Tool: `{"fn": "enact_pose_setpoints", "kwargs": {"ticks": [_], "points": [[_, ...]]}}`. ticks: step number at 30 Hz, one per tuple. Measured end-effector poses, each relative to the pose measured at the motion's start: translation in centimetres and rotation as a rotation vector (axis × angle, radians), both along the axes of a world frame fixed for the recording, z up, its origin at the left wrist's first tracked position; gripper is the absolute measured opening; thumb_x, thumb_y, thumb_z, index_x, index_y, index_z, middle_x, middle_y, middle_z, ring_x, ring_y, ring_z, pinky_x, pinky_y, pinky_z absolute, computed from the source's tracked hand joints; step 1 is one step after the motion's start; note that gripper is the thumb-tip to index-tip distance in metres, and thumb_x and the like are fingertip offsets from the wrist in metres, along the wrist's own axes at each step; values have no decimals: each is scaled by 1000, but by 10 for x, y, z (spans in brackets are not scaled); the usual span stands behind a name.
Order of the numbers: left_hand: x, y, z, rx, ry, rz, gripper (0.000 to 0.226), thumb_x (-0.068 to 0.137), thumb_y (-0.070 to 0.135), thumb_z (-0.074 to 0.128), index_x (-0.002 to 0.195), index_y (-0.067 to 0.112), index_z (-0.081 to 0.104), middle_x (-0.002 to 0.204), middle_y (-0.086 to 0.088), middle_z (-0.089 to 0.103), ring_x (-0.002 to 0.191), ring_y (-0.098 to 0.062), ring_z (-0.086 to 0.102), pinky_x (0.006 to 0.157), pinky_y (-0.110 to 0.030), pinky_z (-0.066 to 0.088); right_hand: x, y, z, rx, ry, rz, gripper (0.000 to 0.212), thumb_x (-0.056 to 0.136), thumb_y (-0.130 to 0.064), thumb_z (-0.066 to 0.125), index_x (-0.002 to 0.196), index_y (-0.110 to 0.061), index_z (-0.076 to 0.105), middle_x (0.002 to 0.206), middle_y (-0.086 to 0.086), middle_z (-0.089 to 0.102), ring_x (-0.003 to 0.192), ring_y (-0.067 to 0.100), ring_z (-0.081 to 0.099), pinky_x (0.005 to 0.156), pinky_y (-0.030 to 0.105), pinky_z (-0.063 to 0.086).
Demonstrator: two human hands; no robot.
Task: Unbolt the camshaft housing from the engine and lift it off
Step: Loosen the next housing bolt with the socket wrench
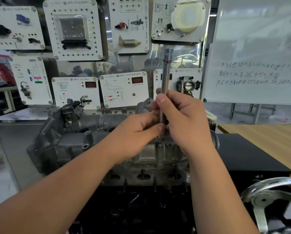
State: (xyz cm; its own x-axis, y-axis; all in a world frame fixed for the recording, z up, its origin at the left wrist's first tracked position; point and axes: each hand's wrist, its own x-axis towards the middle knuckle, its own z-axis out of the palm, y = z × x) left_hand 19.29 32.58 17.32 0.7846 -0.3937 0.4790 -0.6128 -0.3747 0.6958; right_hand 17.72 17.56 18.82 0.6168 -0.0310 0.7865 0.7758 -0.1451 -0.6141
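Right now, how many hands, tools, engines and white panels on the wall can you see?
Hands: 2, the left hand and the right hand, both gripping the tool
Long metal tool: 1
Engine: 1
Wall panels: 8
Total: 12

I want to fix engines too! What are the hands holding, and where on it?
Both hands, right hand and left hand, pinch the upright metal tool on its lower shaft.

A whiteboard (256,53) is standing at two o'clock, panels (124,90) are hanging at twelve, a handwheel (266,200) is sitting at four.
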Motion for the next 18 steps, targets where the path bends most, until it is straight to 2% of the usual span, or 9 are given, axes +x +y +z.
{"fn": "enact_pose_setpoints", "kwargs": {"ticks": [2,5,8,10,12,14,16,18], "points": [[-1,-2,-1,15,-25,7,35,86,58,57,100,30,72,104,-15,74,103,-38,67,95,-59,52,-1,-1,1,-60,1,-27,25,103,-21,55,89,-13,74,82,-10,75,73,3,67,64,18,53],[-1,-6,0,6,-48,33,36,84,58,60,99,27,71,98,-15,74,95,-39,69,90,-61,53,-2,-1,0,-105,-22,-91,22,100,-27,57,87,-15,70,79,-3,71,72,10,65,63,24,53],[1,-10,0,-9,-66,66,29,84,49,65,97,24,69,91,-9,74,88,-34,70,85,-60,54,0,3,-2,25,-67,-201,10,91,-29,70,83,-24,69,70,-9,64,65,6,57,62,22,48],[2,-11,-2,-53,-65,77,31,78,55,66,89,26,67,88,-10,74,86,-36,69,83,-62,54,0,7,-3,105,-94,-240,2,88,-29,73,86,-27,72,75,-9,65,71,8,59,67,30,52],[2,-10,-3,-77,-55,48,34,78,59,62,92,28,68,91,-13,73,90,-39,68,86,-63,53,1,9,-4,117,-88,-221,9,90,-26,70,88,-19,74,76,-4,66,74,13,64,70,38,56],[0,-8,-2,-80,-27,16,42,84,64,54,100,29,70,102,-17,72,100,-40,66,94,-65,50,1,8,-4,114,-71,-103,11,94,-20,66,97,-17,76,77,-2,72,78,14,71,72,38,60],[0,-6,-1,-75,-3,3,45,86,65,50,104,29,71,108,-17,72,108,-39,65,99,-65,47,0,7,-3,108,-50,5,25,96,-17,62,113,-33,68,85,-6,76,84,10,74,77,31,61],[0,-5,-1,-52,-21,14,38,87,61,51,103,33,71,103,-6,75,103,-31,69,97,-62,50,-1,5,-3,111,-44,15,37,97,-16,60,127,-38,57,94,-11,77,88,7,74,77,25,60]]}}
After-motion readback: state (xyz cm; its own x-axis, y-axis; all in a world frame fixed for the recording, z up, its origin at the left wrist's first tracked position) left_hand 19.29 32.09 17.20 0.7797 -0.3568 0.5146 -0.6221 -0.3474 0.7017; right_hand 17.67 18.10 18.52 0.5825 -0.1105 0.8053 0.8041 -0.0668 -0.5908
